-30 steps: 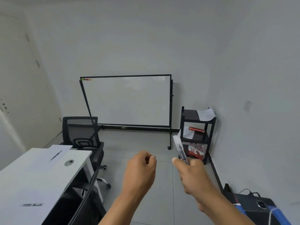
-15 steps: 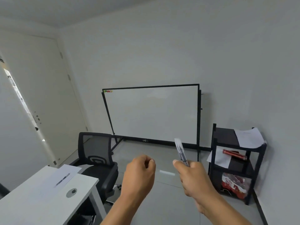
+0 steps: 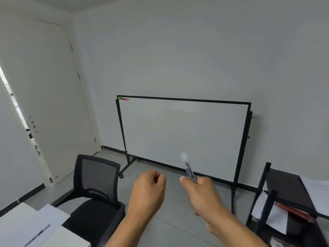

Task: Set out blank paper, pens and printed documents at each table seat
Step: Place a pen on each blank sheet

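My right hand [image 3: 203, 195] is closed around pens [image 3: 187, 166] with clear caps, which stick up and lean left in front of the whiteboard. Just to its left, my left hand [image 3: 147, 191] is held up in a loose fist with nothing in it. At the bottom left, a white sheet of paper [image 3: 33, 227] lies on the corner of the white table [image 3: 71, 236], and a pen [image 3: 38, 235] rests on the sheet. More sheets of paper [image 3: 318, 191] lie on a black shelf cart at the right.
A black mesh office chair [image 3: 92, 191] stands by the table corner. A wheeled whiteboard [image 3: 183, 136] stands against the far wall. The black shelf cart [image 3: 283, 186] at the right also holds a red item. A white door [image 3: 46, 97] is at left. The floor is grey tile.
The view has swung up and to the left: the table has slid almost out of view, the door and wall fill more of it. Both hands keep their pose.
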